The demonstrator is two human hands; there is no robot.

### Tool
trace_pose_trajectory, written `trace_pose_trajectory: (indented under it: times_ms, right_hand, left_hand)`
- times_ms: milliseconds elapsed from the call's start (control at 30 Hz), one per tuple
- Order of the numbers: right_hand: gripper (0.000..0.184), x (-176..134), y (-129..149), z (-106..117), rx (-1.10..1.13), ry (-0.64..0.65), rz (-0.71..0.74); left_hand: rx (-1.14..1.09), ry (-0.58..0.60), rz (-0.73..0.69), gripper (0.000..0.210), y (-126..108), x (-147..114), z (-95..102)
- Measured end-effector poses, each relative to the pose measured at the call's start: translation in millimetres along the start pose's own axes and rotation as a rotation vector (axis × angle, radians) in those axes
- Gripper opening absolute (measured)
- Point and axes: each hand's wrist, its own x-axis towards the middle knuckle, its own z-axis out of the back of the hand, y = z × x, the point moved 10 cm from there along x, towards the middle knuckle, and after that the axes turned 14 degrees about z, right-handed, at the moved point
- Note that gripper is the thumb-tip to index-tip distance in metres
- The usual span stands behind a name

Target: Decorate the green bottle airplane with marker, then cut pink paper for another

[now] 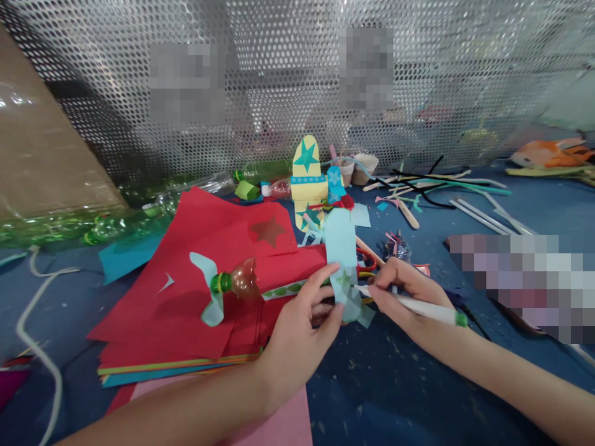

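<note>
My left hand (302, 325) grips the lower part of a light blue paper strip (340, 238) with rounded ends, thumb and fingers at its edges. A green shape (343, 280) shows on the strip. In my right hand (411, 288) is a white marker (427, 308) with a green end, its tip at or very near that shape. Left of the strip lies a cut bottle neck (244, 279) with a green cap and a pale blue paper propeller (207, 267). A strip with a green leaf pattern (283, 290) runs from it toward my left fingers.
Red paper sheets (153, 297) are stacked at left. Behind stands a yellow paper plane (307, 189) with teal stars. Pipe cleaners and sticks (432, 186) lie at back right, before a perforated metal screen (279, 74). Red scissors handles (368, 257) show beside the strip.
</note>
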Motion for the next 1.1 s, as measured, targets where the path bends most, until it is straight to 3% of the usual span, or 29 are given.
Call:
trace_pose_trajectory:
  times_ms: [533, 1100]
  right_hand:
    - [0.021, 2.9, 7.1, -0.4, -0.013, 0.019, 0.05]
    - [0.018, 2.7, 4.8, 0.6, -0.035, 0.029, -0.012]
  left_hand:
    - [-0.015, 0.017, -0.006, 0.046, 1.5, -0.4, -1.1]
    - [-0.016, 0.009, -0.002, 0.046, 1.8, 1.6, -0.9]
